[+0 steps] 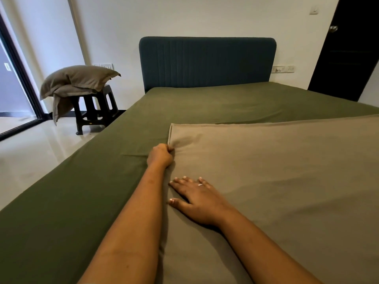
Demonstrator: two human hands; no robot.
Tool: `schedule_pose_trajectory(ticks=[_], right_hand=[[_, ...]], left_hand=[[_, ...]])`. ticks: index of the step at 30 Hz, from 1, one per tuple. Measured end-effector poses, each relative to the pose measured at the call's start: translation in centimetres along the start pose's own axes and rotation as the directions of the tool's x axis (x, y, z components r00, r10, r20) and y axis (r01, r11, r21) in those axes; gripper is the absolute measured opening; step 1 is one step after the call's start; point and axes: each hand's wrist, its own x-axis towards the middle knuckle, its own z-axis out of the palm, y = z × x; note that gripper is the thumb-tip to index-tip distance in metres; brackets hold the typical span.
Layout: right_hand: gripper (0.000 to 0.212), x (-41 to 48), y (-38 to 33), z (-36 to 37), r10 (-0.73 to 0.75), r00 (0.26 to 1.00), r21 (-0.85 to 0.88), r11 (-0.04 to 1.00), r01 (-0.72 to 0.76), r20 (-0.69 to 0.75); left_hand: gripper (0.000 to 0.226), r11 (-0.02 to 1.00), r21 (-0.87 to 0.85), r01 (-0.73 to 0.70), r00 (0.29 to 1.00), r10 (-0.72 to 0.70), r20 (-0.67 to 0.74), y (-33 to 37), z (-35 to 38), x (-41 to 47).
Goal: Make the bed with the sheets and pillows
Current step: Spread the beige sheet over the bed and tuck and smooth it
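taupe top sheet [276,171] lies skewed over the right of the green fitted sheet [102,181]; a hard tug could rumple both. left hand [161,154] fists its edge near the corner, perhaps catching green cloth too; right hand [196,198] presses it flat, fingers spread. pillows [80,80] sit on the stool [96,111].

white wall [114,27] | glossy pale floor [41,148] | black stool [90,120] | dark door [348,54] | glass door left [10,99]
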Motion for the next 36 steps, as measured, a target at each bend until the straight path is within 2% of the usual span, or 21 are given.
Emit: schedule_pose_trajectory(ticks=[2, 5, 10, 13, 17, 21, 24, 28, 31, 34, 36], right_hand=[[0.059, 0.0, 0.1, 0.1, 0.003, 1.0, -0.003, 1.0, -0.003, 0.019], [0.059, 0.0, 0.2, 0.1, 0.002, 1.0, -0.012, 1.0, -0.002, 0.024], [0.058, -0.2, 0.2, 0.1, -0.006, 1.0, -0.009, 1.0, 0.006, 0.018], [0.058, -0.2, 0.3, 0.0, -0.006, 1.0, 0.014, 1.0, 0.006, 0.025], [0.057, -0.6, 0.1, -0.1, -0.003, 1.0, 0.01, 1.0, 0.003, 0.024], [0.057, -1.1, -0.4, -0.6, 0.006, 0.999, 0.001, 1.0, -0.006, 0.036], [0.062, -3.2, -1.2, -1.2, 0.01, 0.994, 0.008, 1.0, -0.011, 0.109], [0.072, -8.0, -1.8, -1.6, -0.065, 0.981, 0.004, 0.998, 0.065, 0.185], [0.078, -10.5, -2.1, -2.2, -0.063, 0.976, 0.02, 0.998, 0.061, 0.21], [0.085, -11.9, -3.1, -2.6, -0.071, 0.968, 0.015, 0.997, 0.069, 0.241], [0.09, -12.7, -3.7, -2.8, -0.079, 0.963, 0.028, 0.997, 0.074, 0.259]], left_hand=[[0.032, 0.994, 0.111, 0.024, 0.998, -0.03, 0.055, -0.2, -0.2, 0.1], [0.035, 0.991, 0.13, 0.03, 0.995, -0.041, 0.089, 0.3, -0.7, 0.5], [0.047, 0.954, 0.297, -0.041, 0.989, -0.003, 0.145, 0.4, 0.2, 0.2], [0.052, 0.947, 0.308, -0.091, 0.981, 0.032, 0.191, 0.0, 0.2, -0.2], [0.05, 0.973, 0.203, -0.106, 0.973, 0.061, 0.221, -0.8, -0.8, -1.9], [0.049, 0.982, -0.183, -0.04, 0.984, 0.07, 0.162, -1.6, -2.7, -5.8], [0.067, 0.957, -0.291, -0.003, 0.949, 0.094, 0.299, -3.1, -5.6, -9.1], [0.076, 0.931, -0.315, -0.185, 0.819, 0.323, 0.474, -5.8, -9.2, -15.6], [0.059, 0.903, -0.317, -0.291, 0.715, 0.425, 0.555, -6.0, -11.9, -20.9], [0.051, 0.855, -0.182, -0.486, 0.702, 0.506, 0.501, -5.5, -12.8, -25.0], [0.043, 0.83, -0.161, -0.533, 0.726, 0.547, 0.417, -5.6, -12.3, -26.8]])
